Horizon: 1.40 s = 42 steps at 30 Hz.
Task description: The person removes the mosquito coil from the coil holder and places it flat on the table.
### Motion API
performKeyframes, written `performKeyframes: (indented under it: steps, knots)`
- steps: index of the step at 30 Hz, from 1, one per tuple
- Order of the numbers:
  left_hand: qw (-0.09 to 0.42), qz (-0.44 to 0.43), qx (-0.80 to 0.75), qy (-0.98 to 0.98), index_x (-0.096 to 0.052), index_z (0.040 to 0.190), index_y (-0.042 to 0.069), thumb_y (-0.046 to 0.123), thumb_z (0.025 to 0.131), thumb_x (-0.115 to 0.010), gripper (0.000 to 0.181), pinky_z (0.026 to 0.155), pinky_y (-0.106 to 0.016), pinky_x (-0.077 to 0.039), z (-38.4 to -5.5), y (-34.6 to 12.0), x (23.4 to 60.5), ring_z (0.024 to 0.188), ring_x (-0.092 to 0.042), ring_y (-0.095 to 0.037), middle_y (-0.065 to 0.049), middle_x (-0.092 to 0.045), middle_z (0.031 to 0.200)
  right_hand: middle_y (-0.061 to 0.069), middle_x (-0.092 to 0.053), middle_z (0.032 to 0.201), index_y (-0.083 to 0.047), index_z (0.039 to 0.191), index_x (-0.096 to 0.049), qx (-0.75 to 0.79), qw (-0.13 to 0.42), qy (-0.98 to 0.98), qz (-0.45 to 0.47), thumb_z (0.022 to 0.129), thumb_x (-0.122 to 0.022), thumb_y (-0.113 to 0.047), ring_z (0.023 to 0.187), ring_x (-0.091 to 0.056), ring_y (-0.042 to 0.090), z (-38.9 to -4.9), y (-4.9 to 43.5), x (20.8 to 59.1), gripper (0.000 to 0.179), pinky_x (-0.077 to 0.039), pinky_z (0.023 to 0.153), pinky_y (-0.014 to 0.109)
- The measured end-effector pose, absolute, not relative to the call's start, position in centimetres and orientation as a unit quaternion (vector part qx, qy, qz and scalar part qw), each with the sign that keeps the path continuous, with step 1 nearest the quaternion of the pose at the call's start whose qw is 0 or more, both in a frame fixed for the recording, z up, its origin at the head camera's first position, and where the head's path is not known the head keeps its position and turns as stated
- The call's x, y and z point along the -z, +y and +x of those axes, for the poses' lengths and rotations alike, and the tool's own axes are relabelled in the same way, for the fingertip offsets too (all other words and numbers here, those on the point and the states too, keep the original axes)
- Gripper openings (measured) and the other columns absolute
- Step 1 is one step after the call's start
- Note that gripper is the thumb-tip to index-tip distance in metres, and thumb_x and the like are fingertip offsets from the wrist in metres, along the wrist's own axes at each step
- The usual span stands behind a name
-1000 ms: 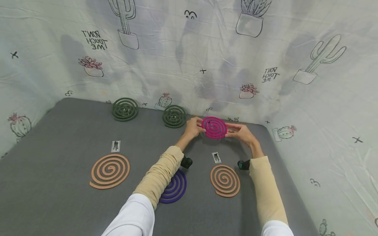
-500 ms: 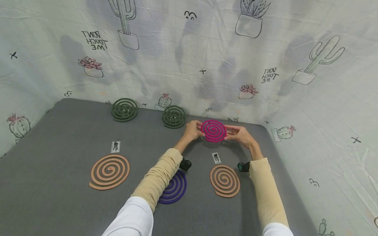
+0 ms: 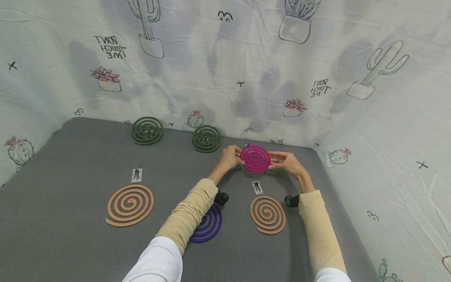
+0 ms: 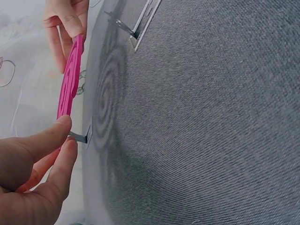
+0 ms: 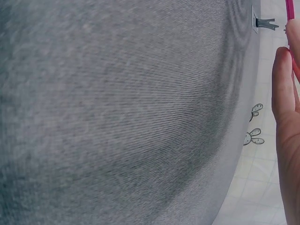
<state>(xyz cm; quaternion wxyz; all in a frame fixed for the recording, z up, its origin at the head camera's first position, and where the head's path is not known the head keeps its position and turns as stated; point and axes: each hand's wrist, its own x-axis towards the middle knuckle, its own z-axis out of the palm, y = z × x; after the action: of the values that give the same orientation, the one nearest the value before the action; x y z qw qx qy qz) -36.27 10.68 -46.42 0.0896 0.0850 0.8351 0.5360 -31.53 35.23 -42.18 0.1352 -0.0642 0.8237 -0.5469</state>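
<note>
Between both hands, a pink mosquito coil (image 3: 255, 158) is held off the grey table near its back edge. My left hand (image 3: 230, 157) pinches its left rim between thumb and fingers, and my right hand (image 3: 287, 162) pinches the right rim. The left wrist view shows the coil (image 4: 70, 82) nearly edge-on, its shadow falling on the tabletop. Close beneath it, a small metal coil stand (image 4: 80, 137) sticks up its prong. The right wrist view catches only a sliver of the coil, beside the stand (image 5: 266, 23).
Two green coils (image 3: 147, 131) sit on stands along the back edge. Tan coils (image 3: 130, 205) (image 3: 267, 215) lie flat in front of metal stands (image 3: 137, 175) (image 3: 257, 187). A purple coil (image 3: 212, 224) is partly hidden under the left forearm. Cactus-print cloth (image 3: 197, 70) encloses the table.
Both hands have brought the pink coil slightly down and nearer in the head view, still gripping it at both sides. The other coils stay in place.
</note>
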Motion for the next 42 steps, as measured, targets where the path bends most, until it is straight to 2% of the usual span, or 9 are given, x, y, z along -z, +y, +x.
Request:
performKeyframes:
  steps: [8,22,27,31,33,35,38,39,42]
  knots:
    - [0.085,0.082,-0.488,0.865,-0.063,0.110,-0.005,0.000,0.068,-0.083,0.047,0.088,-0.033,-0.054,-33.2,10.3,43.5,0.101,-0.065,-0.027,-0.017,-0.069,0.106,0.030,-0.048,0.135,0.009,0.134,-0.047,0.546,0.145,0.823,-0.060,0.077,-0.072,0.007,0.101,-0.064,0.007,-31.1,35.2,42.3,0.062,-0.056,0.084,0.024]
    - [0.120,0.074,-0.473,0.870,-0.061,0.116,-0.003,0.000,0.065,-0.085,0.057,0.083,-0.029,-0.055,-32.8,10.5,43.9,0.093,-0.069,-0.022,-0.014,-0.070,0.103,0.030,-0.047,0.135,0.010,0.134,-0.047,0.535,0.151,0.829,-0.068,0.077,-0.072,0.007,0.098,-0.062,0.001,-30.7,35.6,43.5,0.062,-0.055,0.085,0.023]
    - [0.076,0.096,-0.438,0.890,-0.064,0.110,0.002,0.014,0.057,-0.092,0.061,0.082,-0.028,-0.053,-36.4,11.5,49.8,0.091,-0.065,-0.018,-0.006,-0.070,0.096,0.031,-0.049,0.134,0.010,0.133,-0.048,0.538,0.151,0.826,-0.069,0.078,-0.071,0.009,0.097,-0.063,0.001,-30.5,35.5,43.7,0.060,-0.056,0.084,0.023]
    - [0.041,0.108,-0.442,0.890,-0.063,0.104,0.002,0.013,0.050,-0.095,0.064,0.067,-0.023,-0.052,-40.8,13.3,56.7,0.078,-0.064,-0.015,-0.004,-0.069,0.087,0.032,-0.049,0.133,0.011,0.133,-0.048,0.541,0.150,0.825,-0.068,0.078,-0.070,0.010,0.095,-0.063,0.000,-30.6,35.4,43.7,0.059,-0.056,0.082,0.023]
    - [0.069,0.092,-0.445,0.888,-0.062,0.112,0.003,0.010,0.054,-0.093,0.066,0.076,-0.025,-0.054,-40.4,13.4,56.1,0.086,-0.065,-0.015,-0.005,-0.069,0.097,0.034,-0.049,0.131,0.012,0.132,-0.047,0.542,0.150,0.824,-0.069,0.078,-0.070,0.010,0.094,-0.063,0.000,-30.6,35.3,43.7,0.059,-0.056,0.081,0.022]
    - [0.046,0.102,-0.461,0.880,-0.063,0.108,0.000,0.008,0.052,-0.093,0.065,0.069,-0.023,-0.052,-40.5,13.3,56.6,0.080,-0.064,-0.014,-0.006,-0.068,0.094,0.035,-0.049,0.130,0.013,0.132,-0.047,0.541,0.150,0.824,-0.069,0.078,-0.070,0.010,0.093,-0.063,0.001,-30.6,35.2,43.8,0.059,-0.056,0.080,0.022]
    - [0.066,0.090,-0.464,0.879,-0.064,0.112,0.004,0.012,0.051,-0.094,0.069,0.075,-0.022,-0.053,-40.7,13.3,56.4,0.083,-0.063,-0.010,0.000,-0.067,0.096,0.036,-0.049,0.129,0.014,0.131,-0.047,0.542,0.151,0.824,-0.070,0.078,-0.070,0.010,0.092,-0.063,0.001,-30.6,35.1,43.9,0.058,-0.056,0.079,0.020]
    - [0.055,0.103,-0.475,0.872,-0.066,0.108,0.009,0.028,0.041,-0.098,0.077,0.069,-0.018,-0.051,-42.6,13.6,58.9,0.077,-0.061,-0.005,0.007,-0.066,0.089,0.037,-0.050,0.128,0.014,0.131,-0.047,0.542,0.151,0.824,-0.070,0.078,-0.070,0.010,0.092,-0.064,0.001,-30.6,35.1,43.9,0.058,-0.056,0.079,0.020]
    - [0.035,0.101,-0.449,0.887,-0.067,0.107,0.012,0.034,0.038,-0.098,0.079,0.073,-0.019,-0.052,-45.3,14.7,62.5,0.079,-0.060,-0.003,0.010,-0.065,0.088,0.037,-0.050,0.127,0.015,0.131,-0.047,0.537,0.151,0.827,-0.072,0.078,-0.070,0.010,0.091,-0.064,0.002,-30.8,35.2,44.1,0.057,-0.056,0.079,0.020]
